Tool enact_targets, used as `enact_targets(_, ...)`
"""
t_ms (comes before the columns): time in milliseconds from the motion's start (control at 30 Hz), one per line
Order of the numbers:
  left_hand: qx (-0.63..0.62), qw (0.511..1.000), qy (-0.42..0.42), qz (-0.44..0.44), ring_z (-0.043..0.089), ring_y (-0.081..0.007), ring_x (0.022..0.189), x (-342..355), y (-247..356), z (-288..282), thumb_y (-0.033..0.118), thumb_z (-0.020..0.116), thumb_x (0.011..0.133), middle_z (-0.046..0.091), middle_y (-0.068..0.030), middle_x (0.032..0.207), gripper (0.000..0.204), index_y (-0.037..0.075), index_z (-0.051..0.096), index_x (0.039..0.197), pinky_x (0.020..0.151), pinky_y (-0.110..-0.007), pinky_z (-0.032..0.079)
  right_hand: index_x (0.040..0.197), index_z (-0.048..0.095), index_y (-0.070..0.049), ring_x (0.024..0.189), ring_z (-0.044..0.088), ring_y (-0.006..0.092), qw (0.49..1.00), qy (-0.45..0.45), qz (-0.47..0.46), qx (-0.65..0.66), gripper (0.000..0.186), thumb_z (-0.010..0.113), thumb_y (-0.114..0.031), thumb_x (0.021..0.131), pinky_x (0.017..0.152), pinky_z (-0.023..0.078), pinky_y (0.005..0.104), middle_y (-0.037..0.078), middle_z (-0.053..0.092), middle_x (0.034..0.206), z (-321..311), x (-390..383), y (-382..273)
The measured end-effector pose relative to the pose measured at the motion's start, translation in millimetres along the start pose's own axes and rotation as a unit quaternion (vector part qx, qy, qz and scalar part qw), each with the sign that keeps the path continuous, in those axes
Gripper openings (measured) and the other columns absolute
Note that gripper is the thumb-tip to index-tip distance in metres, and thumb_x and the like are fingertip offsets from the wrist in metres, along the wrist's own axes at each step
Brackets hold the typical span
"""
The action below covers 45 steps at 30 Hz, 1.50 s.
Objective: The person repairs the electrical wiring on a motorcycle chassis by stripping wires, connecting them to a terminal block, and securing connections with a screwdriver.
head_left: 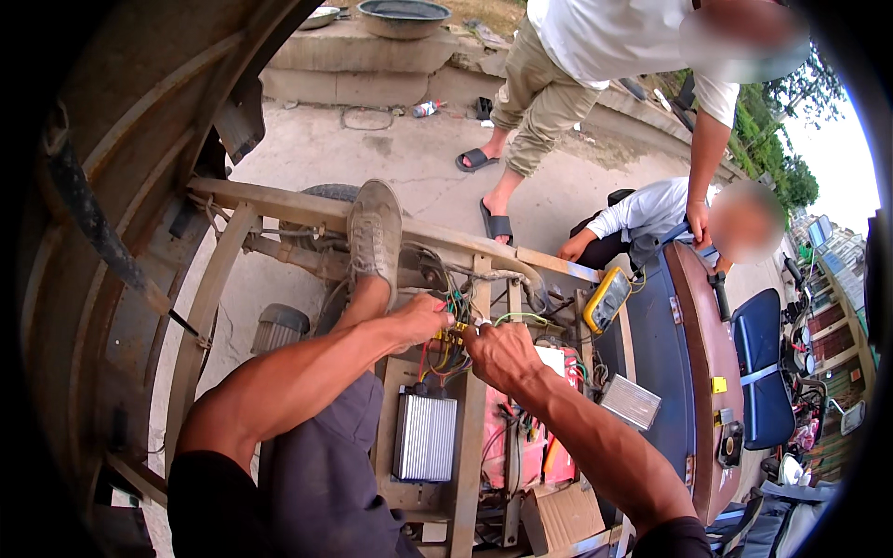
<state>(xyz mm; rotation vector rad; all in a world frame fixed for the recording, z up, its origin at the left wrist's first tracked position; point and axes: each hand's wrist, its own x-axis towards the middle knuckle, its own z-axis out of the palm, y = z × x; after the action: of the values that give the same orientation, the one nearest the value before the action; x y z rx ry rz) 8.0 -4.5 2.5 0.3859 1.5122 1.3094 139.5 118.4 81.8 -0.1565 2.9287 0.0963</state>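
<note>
- Toward the left end of the upper rail of the metal frame (437,239), a shoe (375,232) is braced on the rail; below it, outside the inner tray, sits a ribbed grey motor-like part (281,327).
- The left hand (419,319) comes in from the left, below the middle of the upper rail. Its thumb and fingers are pressed together at the wire bundle (456,299), seemingly pinching strands of it; the exact strand is too small to tell.
- The yellow piece (452,335) lies in the narrow gap between the hands: just right of the left fingertips, just left of the right ones. Neither hand is clearly nearer. The bundle's long axis runs between the upper rail and the silver finned box (426,435), crossing the line from hand to hand.
- That box stands in the tray, along the left edge of the central crossbar, with coloured wires leaving its upper end.
- The right hand (502,353) reaches in from the lower right, over the crossbar. Its fingers bend inward at the yellow piece; how firmly they close cannot be told.
- Farther right, near the upper rail's right end, a yellow meter (607,299) leans tilted, well apart from both hands.
</note>
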Motion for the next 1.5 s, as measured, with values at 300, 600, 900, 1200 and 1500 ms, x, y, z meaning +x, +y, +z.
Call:
enact_targets(300,0.088,0.996,0.017,-0.006,0.063,-0.0175,0.089,-13,17,1,0.009,0.054,0.101,0.064,-0.0073,0.100,0.015,-0.002,0.064,0.102,0.075,-0.037,0.062,0.086,0.069,-0.002,0.079,0.071,0.0384,0.981,-0.006,0.140,0.131,0.014,0.060,-0.012,0.082,0.068,0.056,0.0480,0.022,0.070,0.083,5,4,1)
enact_targets(600,-0.011,1.000,-0.010,-0.022,0.065,-0.0190,0.093,1,0,-4,0.011,0.053,0.102,0.064,-0.0088,0.103,0.018,-0.004,0.063,0.104,0.082,-0.037,0.063,0.090,0.062,-0.004,0.082,0.069,0.0284,0.994,0.107,-0.019,-0.012,0.011,0.055,-0.010,0.085,0.064,0.055,0.0412,0.012,0.066,0.086,16,-26,18)
enact_targets(900,0.009,1.000,0.004,-0.015,0.063,-0.0182,0.091,-3,4,-1,0.012,0.055,0.101,0.063,-0.0067,0.099,0.016,-0.002,0.064,0.100,0.080,-0.038,0.062,0.087,0.063,-0.004,0.078,0.063,0.0210,0.965,0.130,-0.122,-0.191,0.012,0.058,-0.014,0.083,0.065,0.049,0.0341,0.006,0.059,0.081,21,-16,11)
enact_targets(1200,-0.013,1.000,-0.011,0.016,0.063,-0.0172,0.089,6,-6,-4,0.009,0.056,0.100,0.063,-0.0066,0.099,0.014,-0.003,0.064,0.102,0.078,-0.036,0.061,0.086,0.069,0.002,0.065,0.070,0.0295,0.938,0.016,0.192,0.290,0.024,0.062,-0.020,0.086,0.057,0.053,0.0439,0.023,0.065,0.066,31,10,21)
enact_targets(1500,0.033,0.999,-0.021,0.005,0.064,-0.0149,0.089,-2,5,-2,0.010,0.057,0.098,0.064,-0.0070,0.101,0.014,-0.002,0.064,0.102,0.076,-0.034,0.060,0.086,0.070,0.000,0.076,0.069,0.0410,0.936,0.027,0.179,0.303,0.025,0.056,-0.021,0.086,0.069,0.052,0.0524,0.026,0.067,0.077,29,-12,27)
